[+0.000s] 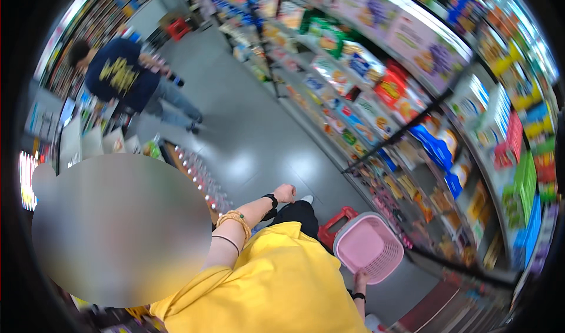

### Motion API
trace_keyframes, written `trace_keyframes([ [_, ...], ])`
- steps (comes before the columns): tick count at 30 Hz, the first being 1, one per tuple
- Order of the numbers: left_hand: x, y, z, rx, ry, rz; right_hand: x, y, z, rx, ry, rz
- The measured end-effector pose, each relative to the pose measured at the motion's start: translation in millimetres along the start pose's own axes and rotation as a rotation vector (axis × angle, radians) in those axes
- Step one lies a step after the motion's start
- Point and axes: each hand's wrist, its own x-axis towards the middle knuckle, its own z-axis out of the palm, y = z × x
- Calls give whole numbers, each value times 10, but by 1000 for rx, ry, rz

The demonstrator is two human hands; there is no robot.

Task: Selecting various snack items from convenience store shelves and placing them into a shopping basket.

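My left hand [286,193] is out in front of me above the floor, its fingers curled into a loose fist with nothing visible in it. A black watch and bead bracelets circle that wrist and forearm. Low on the right, my right hand [361,276] grips the rim of a pink plastic basket [385,259] with slotted walls. The basket is tilted, and nothing shows inside it. Just beyond it, partly hidden behind its side, is a red plastic thing [335,227] with an opening, its kind unclear.
Shelves [306,38] of packaged snacks and boxes run along the right. Clear bottles with red caps [203,177] line the left of the aisle. Further off, a person in a dark shirt [120,74] stands near a counter. A blurred oval covers the lower left.
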Motion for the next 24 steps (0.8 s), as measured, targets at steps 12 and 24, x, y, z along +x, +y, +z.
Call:
trace_keyframes([
  [12,-586,-873,1013,-192,-14,-276,-149,-657,-365,-235,-75,191],
  [24,-1263,-500,1753,-267,193,-225,-61,-810,-835,-752,421,66],
])
